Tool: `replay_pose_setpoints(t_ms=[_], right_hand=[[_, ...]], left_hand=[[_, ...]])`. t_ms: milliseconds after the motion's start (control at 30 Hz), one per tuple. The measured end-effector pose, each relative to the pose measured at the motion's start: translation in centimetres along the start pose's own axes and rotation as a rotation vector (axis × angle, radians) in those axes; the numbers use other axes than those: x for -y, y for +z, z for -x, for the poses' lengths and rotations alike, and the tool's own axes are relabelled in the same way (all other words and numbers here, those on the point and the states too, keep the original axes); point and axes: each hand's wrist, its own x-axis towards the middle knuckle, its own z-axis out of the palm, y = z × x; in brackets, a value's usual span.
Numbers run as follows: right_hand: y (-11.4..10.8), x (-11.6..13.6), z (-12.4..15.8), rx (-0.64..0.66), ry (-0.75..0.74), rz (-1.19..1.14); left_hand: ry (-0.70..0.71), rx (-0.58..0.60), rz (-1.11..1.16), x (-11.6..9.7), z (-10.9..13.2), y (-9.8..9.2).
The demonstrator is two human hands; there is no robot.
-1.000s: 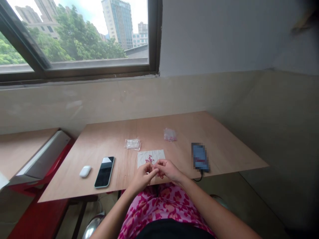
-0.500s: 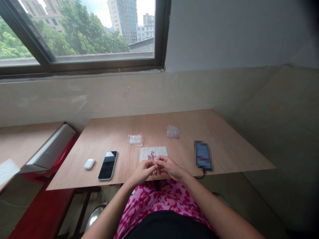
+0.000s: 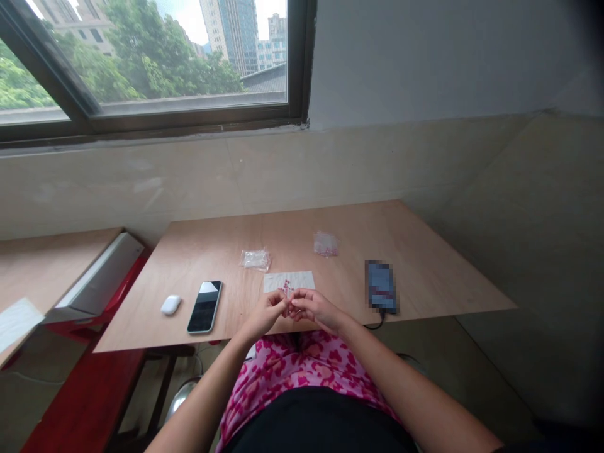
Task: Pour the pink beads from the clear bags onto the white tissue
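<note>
Hands [image 3: 267, 316] drawn nearer the white paper [image 3: 276, 282], fingers pinched closed, anything held too small to tell, pink beads [image 3: 285, 288] just beyond

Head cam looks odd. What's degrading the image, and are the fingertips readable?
Head view: wide-angle distortion bends the window frame; the sky is washed out; the cabled device is pixelated; the left hand and right hand are too small to show what's between the fingers.
</note>
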Motion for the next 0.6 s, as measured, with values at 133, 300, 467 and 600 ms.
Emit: replay_pose_setpoints(t_ms=[133, 300, 467, 600], right_hand=[[0.1, -0.2, 0.0, -0.030, 0.006, 0.035], [-0.2, -0.3, -0.5, -0.044, -0.013, 0.045], [-0.7, -0.9, -1.0, -0.029, -0.005, 0.053], [-0.8, -1.3, -1.1, -0.053, 0.020, 0.041]], left_hand=[[0.021, 0.034, -0.038, -0.4, 0.1, 0.1], [0.063, 0.098, -0.143, -1.3, 0.4, 0.5], [0.075, 0.115, -0.197, -1.4, 0.5, 0.5], [0.094, 0.070, -0.235, -0.7, 0.4, 0.4]])
